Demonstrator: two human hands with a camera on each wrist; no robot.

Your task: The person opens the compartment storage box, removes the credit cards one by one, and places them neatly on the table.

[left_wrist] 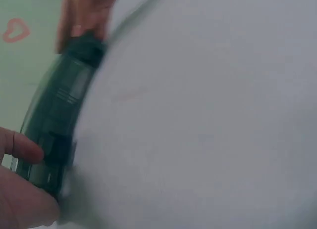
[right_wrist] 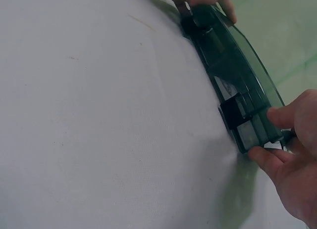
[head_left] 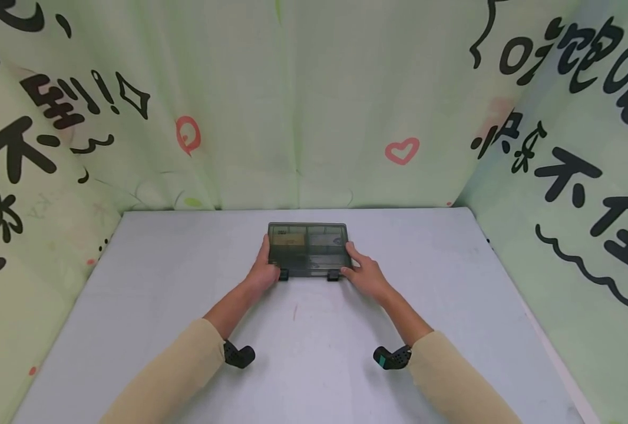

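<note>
The case (head_left: 319,259) is between left hand (head_left: 263,272) and right hand (head_left: 366,274) (table (head_left: 314,353) beneath); the curtain (head_left: 303,106) hangs behind.

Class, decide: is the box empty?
Apparently not: in the head view, a tan item shows through the top of the dark box.

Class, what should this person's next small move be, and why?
Probably settle the dark case flat on the white table: left hand and right hand grip opposite ends, so it should stay balanced; whether it fully rests there is unclear.
</note>
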